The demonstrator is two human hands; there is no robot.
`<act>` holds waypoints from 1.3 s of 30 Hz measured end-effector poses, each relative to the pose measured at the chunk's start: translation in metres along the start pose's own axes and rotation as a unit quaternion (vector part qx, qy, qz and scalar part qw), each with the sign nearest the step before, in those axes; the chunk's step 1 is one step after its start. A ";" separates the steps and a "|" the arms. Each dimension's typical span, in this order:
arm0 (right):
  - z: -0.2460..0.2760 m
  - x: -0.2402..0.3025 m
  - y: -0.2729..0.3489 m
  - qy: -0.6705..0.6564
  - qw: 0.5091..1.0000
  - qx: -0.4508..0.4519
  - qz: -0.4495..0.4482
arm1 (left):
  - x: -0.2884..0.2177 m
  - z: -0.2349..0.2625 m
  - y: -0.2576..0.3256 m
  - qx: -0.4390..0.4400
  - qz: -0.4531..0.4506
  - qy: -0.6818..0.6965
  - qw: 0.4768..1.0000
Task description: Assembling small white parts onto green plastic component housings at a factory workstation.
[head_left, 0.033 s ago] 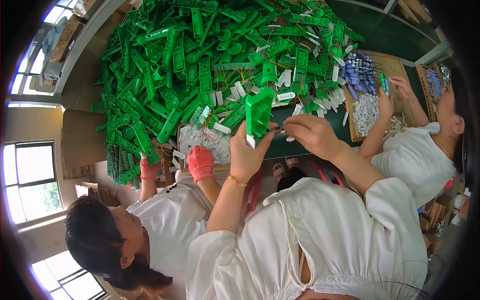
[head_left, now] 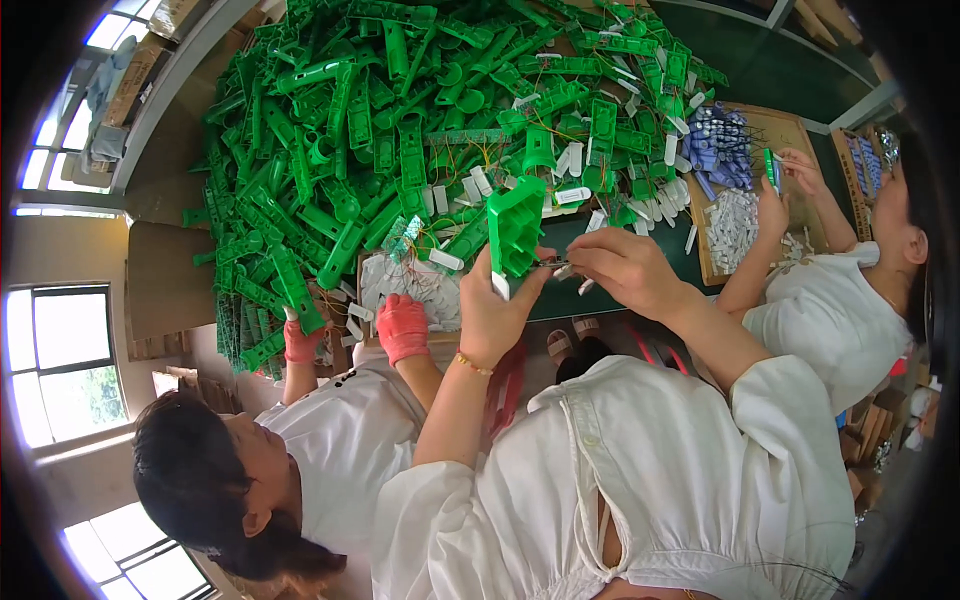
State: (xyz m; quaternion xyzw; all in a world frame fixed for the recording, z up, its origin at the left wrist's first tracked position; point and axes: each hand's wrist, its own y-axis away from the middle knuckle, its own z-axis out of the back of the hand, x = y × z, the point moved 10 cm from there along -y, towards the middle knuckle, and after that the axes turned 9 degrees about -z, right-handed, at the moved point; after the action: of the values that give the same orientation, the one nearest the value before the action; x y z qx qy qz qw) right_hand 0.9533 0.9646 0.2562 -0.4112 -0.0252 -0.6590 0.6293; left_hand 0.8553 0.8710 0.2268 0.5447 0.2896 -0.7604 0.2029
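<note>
My left hand [head_left: 492, 315] is closed round a green plastic housing [head_left: 513, 225], held up with its ribbed inside facing right. A white piece [head_left: 501, 285] shows at the housing's lower end, by my palm. Close on the right, my right hand [head_left: 630, 268] is pinched on something thin and dark that reaches toward the housing's lower edge. Small white bits [head_left: 585, 286] show beneath those fingers. Whether the thin item touches the housing is hard to see, since my left fingertips partly cover that spot.
A heap of green plastic housings [head_left: 345, 130] with wires and white pieces covers the far table. Beside it lies a tray of white parts [head_left: 740, 225] and purple cylinders [head_left: 718, 145]. Co-workers sit either side; the left one wears red gloves [head_left: 403, 330]. White pieces fill a box [head_left: 440, 300].
The thin item and white bits at my right fingers have shifted slightly. My left hand and the housing have barely moved.
</note>
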 end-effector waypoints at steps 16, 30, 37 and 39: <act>0.036 0.018 -0.026 -0.044 0.994 -0.072 -0.063 | 0.019 0.020 -0.018 -0.096 0.143 0.393 0.903; 0.031 0.092 -0.044 0.162 0.980 -0.027 0.108 | -0.009 -0.002 -0.007 -0.062 0.136 0.438 0.886; 0.033 0.097 -0.037 0.171 0.975 -0.068 0.125 | 0.003 0.002 -0.003 -0.087 0.101 0.267 0.954; 0.031 0.084 -0.042 0.121 0.988 -0.025 0.088 | -0.004 -0.001 -0.003 -0.080 0.096 0.280 0.952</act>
State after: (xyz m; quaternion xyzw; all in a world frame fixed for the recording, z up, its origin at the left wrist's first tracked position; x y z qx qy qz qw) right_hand 0.9445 0.9221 0.3455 -0.3450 0.1038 -0.6459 0.6730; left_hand 0.8555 0.8742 0.2315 0.7429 0.3411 -0.5288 0.2283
